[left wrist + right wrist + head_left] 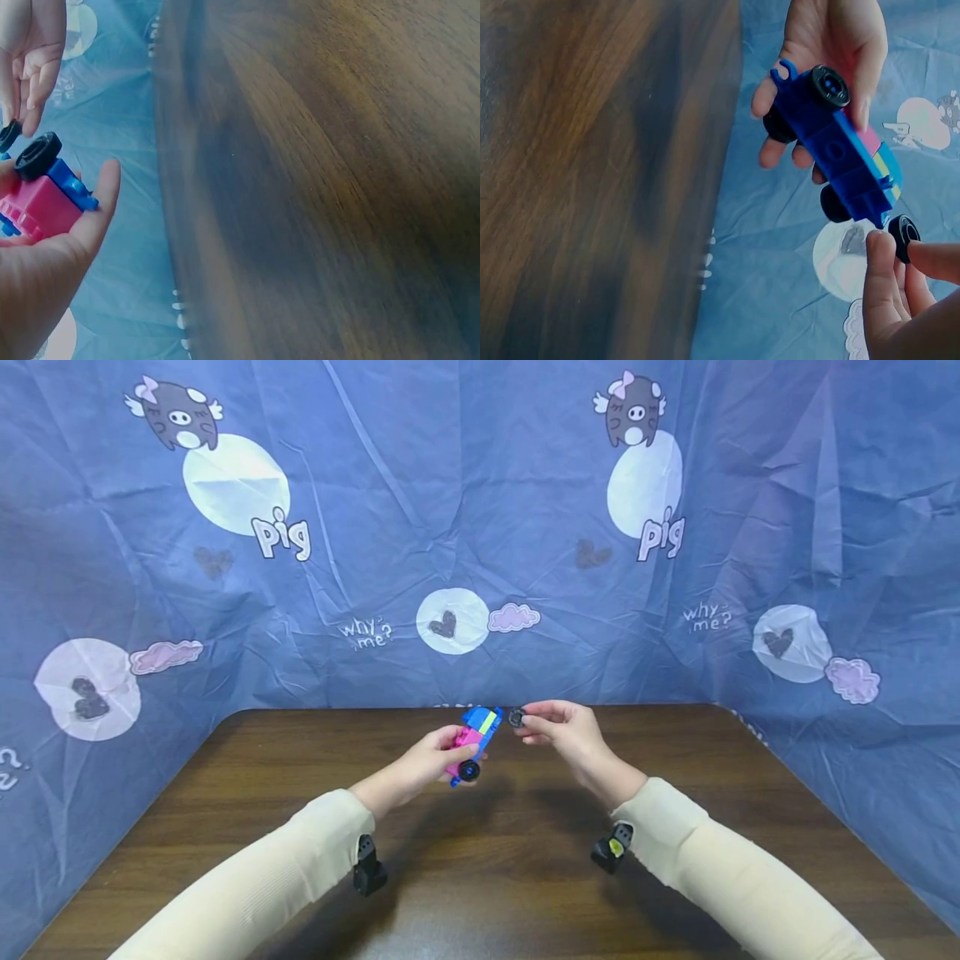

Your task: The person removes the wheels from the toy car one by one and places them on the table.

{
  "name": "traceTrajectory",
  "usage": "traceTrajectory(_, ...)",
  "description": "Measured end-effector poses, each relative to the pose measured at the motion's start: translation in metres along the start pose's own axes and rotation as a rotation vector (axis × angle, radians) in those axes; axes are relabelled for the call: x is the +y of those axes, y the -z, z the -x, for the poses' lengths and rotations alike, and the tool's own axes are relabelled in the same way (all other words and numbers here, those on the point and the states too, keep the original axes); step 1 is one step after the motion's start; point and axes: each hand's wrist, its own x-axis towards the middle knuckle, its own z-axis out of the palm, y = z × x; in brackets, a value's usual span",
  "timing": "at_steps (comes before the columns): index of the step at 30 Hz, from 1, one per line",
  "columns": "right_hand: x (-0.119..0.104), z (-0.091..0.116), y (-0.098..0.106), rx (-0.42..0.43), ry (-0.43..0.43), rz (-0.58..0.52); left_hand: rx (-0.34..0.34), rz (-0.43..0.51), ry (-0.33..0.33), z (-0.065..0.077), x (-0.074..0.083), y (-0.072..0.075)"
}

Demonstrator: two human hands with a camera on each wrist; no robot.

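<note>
The left hand (427,756) grips a pink-and-blue toy car (470,737), held at a slant in the air above the far part of the wooden bench (480,877). I can make out three black wheels (830,87) on its blue chassis and a bare axle stub (886,182) at one corner. Just beside that end, a loose black wheel (517,717) is pinched between the right hand's (573,735) thumb and fingers.

Toy car (476,735) sat in left hand (431,760); wheel (517,717) sat in right hand (572,732), just right of car; cloth (480,518) hung behind table (487,877).
</note>
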Motion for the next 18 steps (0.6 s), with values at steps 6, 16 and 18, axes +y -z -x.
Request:
traceTrajectory(6, 0.003, -0.004, 0.009, 0.065, -0.025, -0.007, -0.034, 0.033, 0.006, 0.002, 0.003, -0.001)
traceTrajectory(16, 0.012, -0.014, 0.028, 0.099, -0.13, 0.022, 0.007, -0.035, -0.025, 0.002, 0.003, 0.001)
traceTrajectory(18, 0.013, -0.017, 0.031, 0.101, -0.149, 0.025, 0.027, -0.044, -0.022, 0.002, 0.004, 0.002)
